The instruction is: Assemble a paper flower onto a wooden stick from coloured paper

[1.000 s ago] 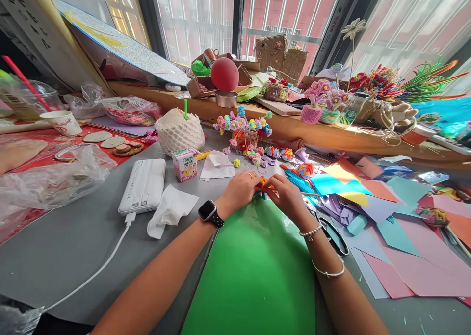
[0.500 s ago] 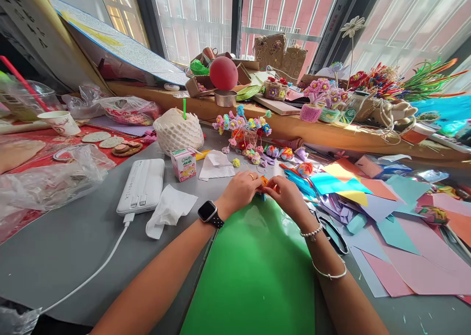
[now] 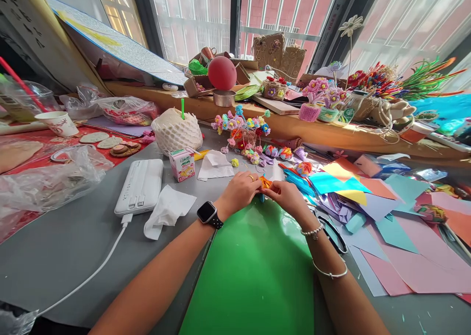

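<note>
Between my two hands is a small folded paper piece (image 3: 265, 182), orange on top with a bit of blue below. My left hand (image 3: 241, 190), with a ring and a black watch on the wrist, is closed on its left side. The fingertips of my right hand (image 3: 285, 195) pinch its lower right side. Fingers cover much of the piece, so its full shape is hidden. Both hands are over the far end of a smooth green board (image 3: 253, 271). Just beyond them lie a yellow pompom flower (image 3: 234, 163) and several multicoloured folded paper balls (image 3: 285, 153).
Left of the board are a white power bank (image 3: 140, 185) with a cable, a crumpled tissue (image 3: 171, 207), a pink drink carton (image 3: 182, 166) and a netted coconut (image 3: 175, 131). Coloured paper sheets (image 3: 415, 256) and black-handled scissors (image 3: 334, 234) lie on the right. A cluttered ledge (image 3: 206, 97) runs behind.
My right fingers have shifted slightly lower on the paper piece, and more of its orange part shows. My left hand is almost unmoved. The view has shifted slightly.
</note>
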A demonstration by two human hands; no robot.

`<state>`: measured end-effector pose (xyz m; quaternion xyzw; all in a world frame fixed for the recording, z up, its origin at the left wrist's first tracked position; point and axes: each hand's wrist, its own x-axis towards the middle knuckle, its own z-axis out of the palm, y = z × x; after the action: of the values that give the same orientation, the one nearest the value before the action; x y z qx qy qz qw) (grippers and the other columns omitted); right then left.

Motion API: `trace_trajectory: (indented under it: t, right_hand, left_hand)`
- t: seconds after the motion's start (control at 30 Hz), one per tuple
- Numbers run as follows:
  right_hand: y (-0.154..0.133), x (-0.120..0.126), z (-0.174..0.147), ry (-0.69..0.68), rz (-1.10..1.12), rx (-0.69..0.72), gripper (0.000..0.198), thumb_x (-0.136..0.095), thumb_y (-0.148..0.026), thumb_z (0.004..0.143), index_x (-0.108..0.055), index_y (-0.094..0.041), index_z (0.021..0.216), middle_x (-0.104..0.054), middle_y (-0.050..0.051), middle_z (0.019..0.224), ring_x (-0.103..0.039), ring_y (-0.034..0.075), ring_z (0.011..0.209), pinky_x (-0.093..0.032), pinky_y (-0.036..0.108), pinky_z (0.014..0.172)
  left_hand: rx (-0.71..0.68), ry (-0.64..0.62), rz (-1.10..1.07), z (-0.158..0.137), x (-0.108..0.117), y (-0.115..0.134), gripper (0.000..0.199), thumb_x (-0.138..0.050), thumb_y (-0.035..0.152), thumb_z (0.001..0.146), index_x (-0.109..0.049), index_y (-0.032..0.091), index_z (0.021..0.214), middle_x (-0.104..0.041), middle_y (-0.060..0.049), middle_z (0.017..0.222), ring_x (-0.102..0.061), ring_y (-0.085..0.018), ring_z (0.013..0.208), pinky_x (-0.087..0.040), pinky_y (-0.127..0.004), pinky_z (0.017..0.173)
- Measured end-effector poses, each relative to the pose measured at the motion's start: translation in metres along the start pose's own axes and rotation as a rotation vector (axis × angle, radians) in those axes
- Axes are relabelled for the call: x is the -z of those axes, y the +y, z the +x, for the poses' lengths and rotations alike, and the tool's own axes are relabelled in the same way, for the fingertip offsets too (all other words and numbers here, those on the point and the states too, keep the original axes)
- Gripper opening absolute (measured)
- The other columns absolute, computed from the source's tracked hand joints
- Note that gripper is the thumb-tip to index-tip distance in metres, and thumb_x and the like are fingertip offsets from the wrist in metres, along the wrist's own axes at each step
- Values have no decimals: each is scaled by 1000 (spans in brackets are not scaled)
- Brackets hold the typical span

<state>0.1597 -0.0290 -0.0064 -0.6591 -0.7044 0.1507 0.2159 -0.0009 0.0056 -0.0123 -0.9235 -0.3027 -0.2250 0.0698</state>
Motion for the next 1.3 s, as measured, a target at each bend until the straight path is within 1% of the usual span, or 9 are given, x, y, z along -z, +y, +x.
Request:
trace_trajectory:
  t: [0.4, 0.6, 0.97, 1.13, 1.3]
  right_hand:
    - [-3, 2, -1, 75, -24, 14, 31, -54, -46, 70, -50, -18, 57, -54, 0, 55, -45, 12, 50, -25, 22, 45]
    - [-2, -1, 0, 106, -46, 29, 30, -55, -44, 70, -47, -18, 56, -54, 0, 55, -45, 12, 49, -25, 22, 45]
    - [-3, -1, 0, 114, -57, 29, 29, -55, -43, 69, -45, -18, 57, -53, 0, 56, -45, 12, 50, -25, 22, 45]
    - [-3, -1, -1, 132, -52, 41, 29, -55, -44, 69, -46, -18, 57, -53, 0, 57, -45, 12, 50, -26, 22, 45]
    - [-4, 0, -1, 121, -59, 43, 29, -55, -43, 70, -46, -18, 58, -54, 0, 58, -46, 12, 51, -26, 22, 45]
  left_hand:
    - [15, 21, -33, 0, 0, -1, 12, -46, 22, 80, -56, 17, 78, -56, -3, 78, -49, -17, 76, -38, -29, 69]
    - [13, 25, -22, 0, 1, 0, 12, -44, 21, 80, -55, 16, 82, -56, -5, 81, -49, -16, 77, -38, -29, 69]
    - [17, 25, -36, 0, 1, -1, 11, -45, 21, 80, -55, 16, 80, -56, -4, 80, -49, -16, 77, -39, -28, 69]
    - [23, 23, -61, 0, 0, -1, 13, -44, 20, 80, -55, 16, 84, -55, -5, 83, -50, -16, 77, -39, -28, 70]
    - [23, 21, -61, 0, 1, -1, 13, -44, 20, 80, -55, 16, 84, -55, -5, 83, -50, -16, 78, -39, -28, 70]
